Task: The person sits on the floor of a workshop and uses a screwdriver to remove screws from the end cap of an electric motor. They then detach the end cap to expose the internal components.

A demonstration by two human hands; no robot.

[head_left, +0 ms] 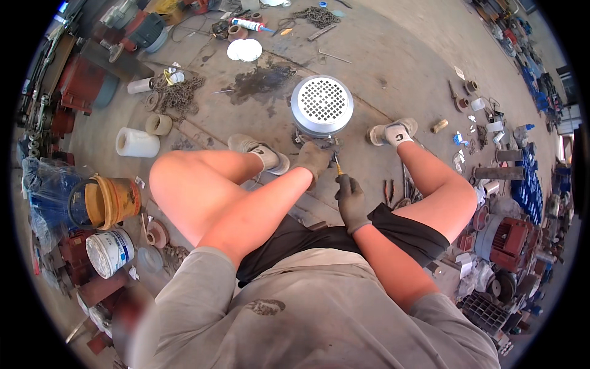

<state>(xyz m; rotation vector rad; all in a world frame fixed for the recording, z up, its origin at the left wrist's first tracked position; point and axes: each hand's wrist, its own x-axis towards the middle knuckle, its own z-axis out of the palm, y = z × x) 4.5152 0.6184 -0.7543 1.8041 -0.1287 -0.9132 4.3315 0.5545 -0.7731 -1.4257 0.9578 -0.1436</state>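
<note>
An electric motor with a round silver fan cover [322, 106], its top a grid of square holes, stands on the floor between my feet. My right hand [351, 202], in a dark grey glove, is closed round the handle of a screwdriver [338, 166]. The yellowish part of the screwdriver shows above the fist, and its tip points at the near side of the motor. Beside it my gloved left hand [314, 160] reaches to the motor's lower near edge. The left fingers are bent down and mostly hidden, so their grip is unclear.
Pliers [388, 192] lie right of my right hand. A white plastic roll [137, 142], an orange bucket [112, 201] and a white tub [110, 252] stand at left. Chains [180, 96], a sealant tube [251, 24] and white discs [244, 50] lie farther off. A red motor [507, 243] sits at right.
</note>
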